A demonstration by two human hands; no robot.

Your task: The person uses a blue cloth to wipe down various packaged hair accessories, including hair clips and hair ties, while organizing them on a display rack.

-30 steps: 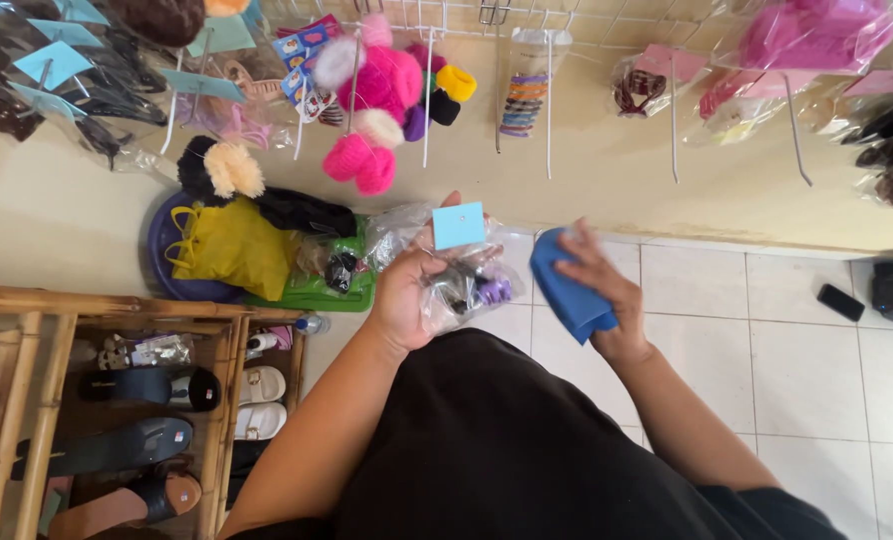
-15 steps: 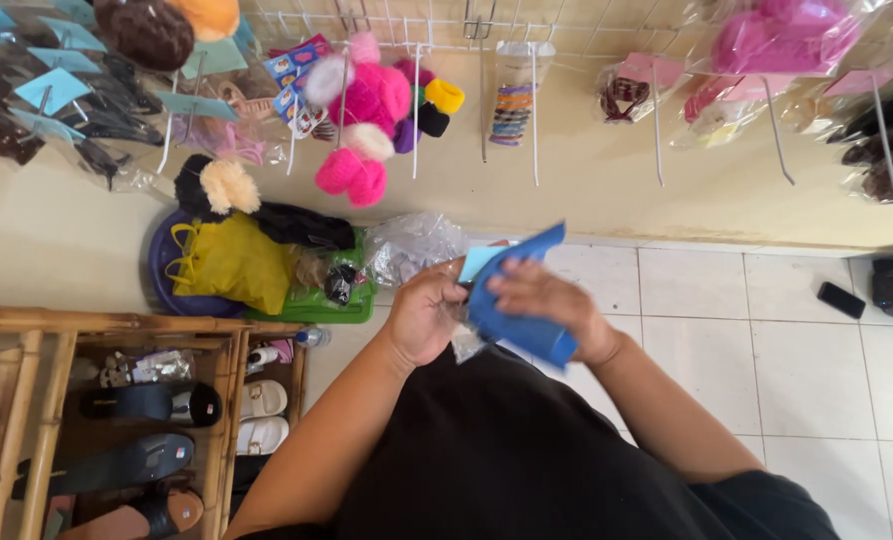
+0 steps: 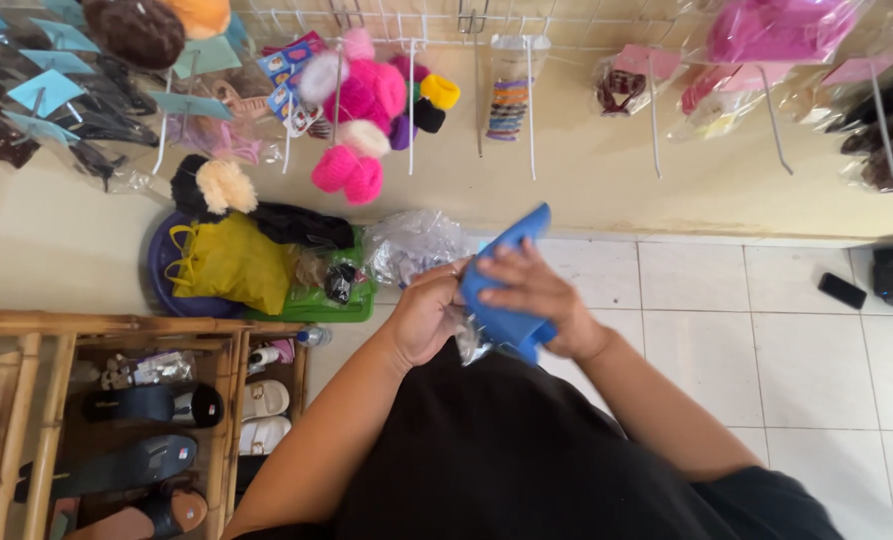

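Blue cloth [image 3: 507, 290], held at frame centre over tiled floor [image 3: 757, 330].
Long axis 1 to 7 o'clock. Right hand [image 3: 532, 295] gripping cloth; left hand [image 3: 427, 315] closed on crumpled clear packet [image 3: 417, 245], contents indistinct.

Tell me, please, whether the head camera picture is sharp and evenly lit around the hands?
Head view: soft, even light without hard shadows; the right hand on the blue cloth is slightly motion-blurred; the left hand looks sharper; the clear plastic bags glint; the wall rack bows at the edges.
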